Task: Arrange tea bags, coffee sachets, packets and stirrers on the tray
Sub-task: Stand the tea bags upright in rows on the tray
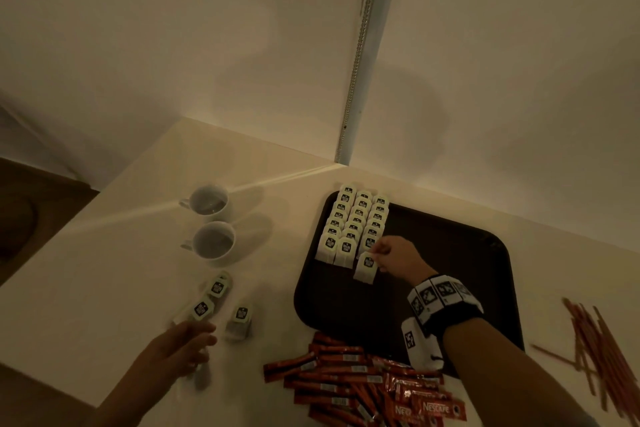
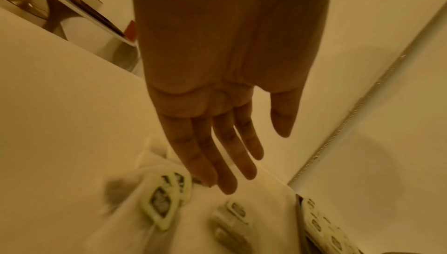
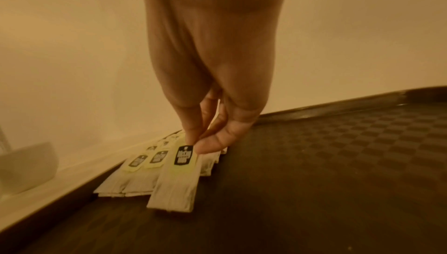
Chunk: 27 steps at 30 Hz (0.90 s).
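Note:
A dark tray (image 1: 450, 253) (image 3: 338, 162) lies on the white table. Three rows of tea bags (image 1: 353, 225) (image 3: 145, 160) fill its far left corner. My right hand (image 1: 384, 253) (image 3: 196, 145) pinches the top of one more tea bag (image 1: 366, 267) (image 3: 179, 178) at the near end of the right row, its lower end touching the tray. My left hand (image 1: 194, 340) (image 2: 229, 162) hovers with straight fingers over loose tea bags (image 1: 218, 288) (image 2: 162, 200) on the table, holding nothing. Red coffee sachets (image 1: 363, 385) are heaped near the tray's front. Thin stirrers (image 1: 595, 343) lie to its right.
Two white cups (image 1: 211, 204) (image 1: 214, 241) stand left of the tray; one cup (image 3: 26, 170) shows at the left edge of the right wrist view. Walls meet in a corner just behind the tray. The table's left edge drops off toward a dark floor.

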Tool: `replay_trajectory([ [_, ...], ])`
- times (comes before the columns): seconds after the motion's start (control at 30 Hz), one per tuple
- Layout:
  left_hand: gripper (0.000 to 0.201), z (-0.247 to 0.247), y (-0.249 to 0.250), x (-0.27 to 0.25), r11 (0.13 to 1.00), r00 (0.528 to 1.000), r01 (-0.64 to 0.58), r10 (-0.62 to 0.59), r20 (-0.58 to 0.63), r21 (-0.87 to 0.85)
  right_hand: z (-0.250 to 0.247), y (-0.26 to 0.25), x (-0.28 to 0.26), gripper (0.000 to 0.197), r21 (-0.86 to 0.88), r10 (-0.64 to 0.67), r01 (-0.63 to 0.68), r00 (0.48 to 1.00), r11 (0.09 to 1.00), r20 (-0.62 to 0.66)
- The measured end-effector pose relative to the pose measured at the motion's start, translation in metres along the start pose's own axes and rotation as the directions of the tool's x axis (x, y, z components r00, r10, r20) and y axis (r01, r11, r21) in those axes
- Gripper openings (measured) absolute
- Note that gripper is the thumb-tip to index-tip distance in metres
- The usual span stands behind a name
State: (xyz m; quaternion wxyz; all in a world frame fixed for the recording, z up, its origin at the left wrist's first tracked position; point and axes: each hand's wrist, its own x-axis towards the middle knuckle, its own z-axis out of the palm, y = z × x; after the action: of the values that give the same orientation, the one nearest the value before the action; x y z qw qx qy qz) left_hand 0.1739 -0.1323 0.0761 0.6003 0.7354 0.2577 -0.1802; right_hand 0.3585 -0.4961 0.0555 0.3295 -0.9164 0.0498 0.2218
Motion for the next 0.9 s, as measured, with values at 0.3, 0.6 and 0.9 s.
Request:
replay_trajectory([
  [0.3, 0.011, -0.01, -0.016, -0.007, 0.996, 0.995, 0.085, -0.085, -0.047, -0.001, 0.005, -0.004, 0.017, 0.005, 0.009, 0.018, -0.017, 0.993, 1.0, -0.118],
  [0.6, 0.008, 0.005, 0.005, 0.009, 0.905, 0.958, -0.134, 0.222, -0.18, 0.404, 0.022, -0.04, -0.057, 0.009, 0.146, -0.225, 0.236, 0.971, 0.961, -0.082],
  [0.9, 0.042, 0.063, 0.007, 0.072, 0.604, 0.996, 0.002, 0.073, -0.057, 0.797, 0.053, -0.013, -0.143, 0.014, 0.005, -0.234, 0.241, 0.937, 0.97, 0.257],
])
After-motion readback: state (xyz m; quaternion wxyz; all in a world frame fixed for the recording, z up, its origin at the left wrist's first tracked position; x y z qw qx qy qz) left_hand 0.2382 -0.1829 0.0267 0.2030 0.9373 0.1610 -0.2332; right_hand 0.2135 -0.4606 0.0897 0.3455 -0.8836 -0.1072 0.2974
